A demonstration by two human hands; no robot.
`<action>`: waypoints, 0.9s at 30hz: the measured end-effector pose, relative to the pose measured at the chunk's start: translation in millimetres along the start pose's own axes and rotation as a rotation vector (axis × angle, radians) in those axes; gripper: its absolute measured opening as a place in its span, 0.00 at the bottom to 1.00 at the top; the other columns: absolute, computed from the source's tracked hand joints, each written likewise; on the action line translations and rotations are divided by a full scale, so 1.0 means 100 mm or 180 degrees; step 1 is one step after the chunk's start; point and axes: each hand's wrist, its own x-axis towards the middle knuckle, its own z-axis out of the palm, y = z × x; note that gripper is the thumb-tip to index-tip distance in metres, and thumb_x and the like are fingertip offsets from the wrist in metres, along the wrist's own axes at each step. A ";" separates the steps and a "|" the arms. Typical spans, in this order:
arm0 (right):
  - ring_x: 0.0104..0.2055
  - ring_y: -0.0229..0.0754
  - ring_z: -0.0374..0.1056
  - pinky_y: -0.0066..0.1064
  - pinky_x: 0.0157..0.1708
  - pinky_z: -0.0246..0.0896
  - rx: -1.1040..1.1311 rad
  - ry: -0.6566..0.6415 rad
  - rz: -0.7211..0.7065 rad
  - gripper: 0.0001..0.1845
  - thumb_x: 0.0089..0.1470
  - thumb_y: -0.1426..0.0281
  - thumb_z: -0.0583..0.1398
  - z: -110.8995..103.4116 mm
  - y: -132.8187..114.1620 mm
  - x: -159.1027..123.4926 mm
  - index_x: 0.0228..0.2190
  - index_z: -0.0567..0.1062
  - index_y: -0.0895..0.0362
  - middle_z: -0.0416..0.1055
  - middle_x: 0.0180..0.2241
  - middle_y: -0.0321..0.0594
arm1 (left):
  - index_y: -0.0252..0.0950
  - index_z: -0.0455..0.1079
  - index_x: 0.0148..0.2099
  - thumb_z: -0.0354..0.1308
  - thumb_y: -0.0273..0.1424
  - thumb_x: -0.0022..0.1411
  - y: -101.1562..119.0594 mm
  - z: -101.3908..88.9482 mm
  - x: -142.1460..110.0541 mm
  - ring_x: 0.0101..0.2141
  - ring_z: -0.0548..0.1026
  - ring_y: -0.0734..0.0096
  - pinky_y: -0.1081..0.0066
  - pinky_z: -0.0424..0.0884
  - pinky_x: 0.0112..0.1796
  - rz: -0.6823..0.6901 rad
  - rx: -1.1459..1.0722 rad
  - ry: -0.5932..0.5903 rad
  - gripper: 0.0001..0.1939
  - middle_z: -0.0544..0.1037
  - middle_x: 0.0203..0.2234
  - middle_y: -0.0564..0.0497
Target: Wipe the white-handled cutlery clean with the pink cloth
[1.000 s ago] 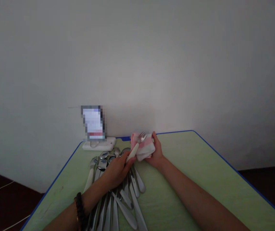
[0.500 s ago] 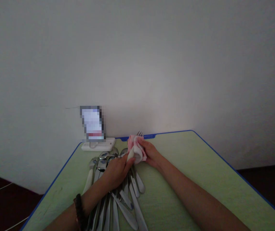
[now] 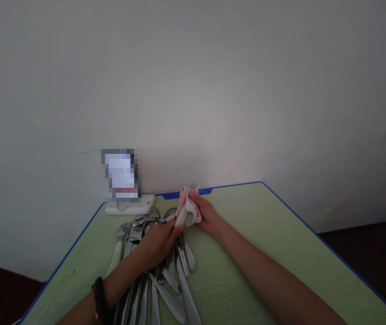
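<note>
My left hand (image 3: 155, 243) is closed on the white handle of a fork (image 3: 180, 219), held up over a pile of cutlery. The fork's tines (image 3: 195, 186) stick out past a pink and white cloth (image 3: 188, 210). My right hand (image 3: 206, 215) is wrapped round that cloth, pressing it about the fork's neck. Both hands are near the far edge of a light green table (image 3: 264, 253) with a blue rim.
Several spoons, forks and knives (image 3: 152, 280) with white or steel handles lie in a fan under my left forearm. A white base (image 3: 129, 206) holding a blurred upright screen stands at the table's far left corner against a pale wall. A dark bracelet (image 3: 98, 300) is on my left wrist.
The cloth was open behind the fork's head a second ago. My right hand has since closed it round the fork, so only the tines' tips show. The view has shifted slightly.
</note>
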 end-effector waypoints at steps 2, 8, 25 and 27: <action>0.22 0.33 0.64 0.25 0.26 0.60 0.0086 -0.0131 0.0125 0.17 0.38 0.62 0.67 -0.01 -0.01 0.00 0.25 0.70 0.62 0.70 0.20 0.34 | 0.36 0.63 0.37 0.33 0.38 0.67 -0.01 0.01 0.01 0.28 0.73 0.65 0.70 0.61 0.31 -0.0007 -0.0008 -0.0035 0.20 0.75 0.26 0.48; 0.23 0.35 0.65 0.27 0.27 0.62 -0.0018 -0.0276 0.0293 0.19 0.41 0.58 0.64 0.03 0.02 -0.03 0.26 0.71 0.62 0.70 0.21 0.35 | 0.37 0.64 0.35 0.34 0.38 0.67 -0.02 0.00 0.02 0.27 0.72 0.67 0.72 0.60 0.30 0.0025 -0.0228 -0.0017 0.20 0.75 0.25 0.49; 0.11 0.33 0.59 0.23 0.10 0.54 -0.1579 -0.0707 0.0139 0.20 0.46 0.53 0.58 0.14 0.07 -0.15 0.25 0.66 0.58 0.65 0.13 0.30 | 0.39 0.54 0.34 0.41 0.39 0.64 -0.03 0.02 -0.01 0.21 0.63 0.72 0.72 0.58 0.25 -0.0241 -0.1702 0.1101 0.10 0.62 0.20 0.58; 0.11 0.32 0.59 0.22 0.09 0.53 -0.1830 -0.0775 0.0152 0.20 0.45 0.53 0.58 0.15 0.06 -0.18 0.24 0.66 0.58 0.65 0.13 0.30 | 0.39 0.54 0.33 0.40 0.40 0.64 -0.05 0.03 -0.01 0.21 0.62 0.72 0.72 0.57 0.25 -0.0265 -0.1791 0.1230 0.11 0.61 0.19 0.58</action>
